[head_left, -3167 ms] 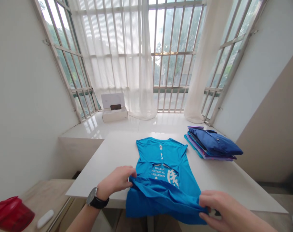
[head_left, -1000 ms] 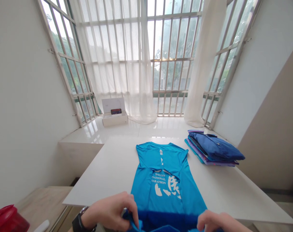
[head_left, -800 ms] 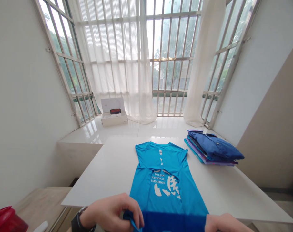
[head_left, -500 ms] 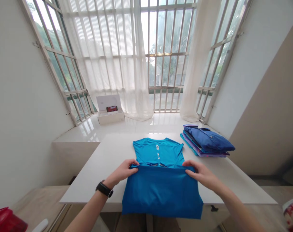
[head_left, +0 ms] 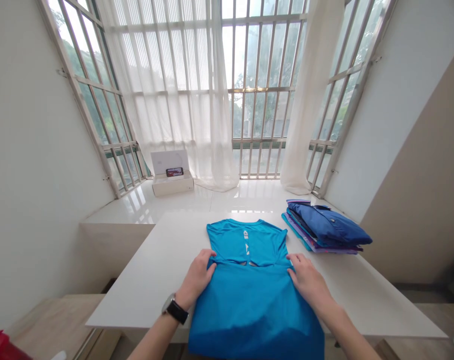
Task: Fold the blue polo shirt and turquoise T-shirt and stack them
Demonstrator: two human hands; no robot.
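Observation:
A bright blue T-shirt (head_left: 257, 300) lies on the white table, its neckline at the far end and its lower part draped over the front edge. Pale lettering runs down its upper middle, above two small slits. My left hand (head_left: 197, 276) pinches the shirt's left side at mid-height; a watch with a dark strap (head_left: 175, 309) is on that wrist. Opposite it, my right hand (head_left: 308, 281) has thumb and fingers closed on the right side of the cloth. Between the hands a shallow crease crosses the shirt.
On the white table (head_left: 152, 280), a stack of folded clothes (head_left: 326, 227) stands at the back right, a dark blue garment on top. A white box (head_left: 172, 182) with a phone (head_left: 174, 172) is on the window ledge. Something red (head_left: 4, 346) shows at the lower left.
Both hands have lowered the raised fold of the shirt towards the table, and the lower part now reaches further towards me. The view has tilted up slightly.

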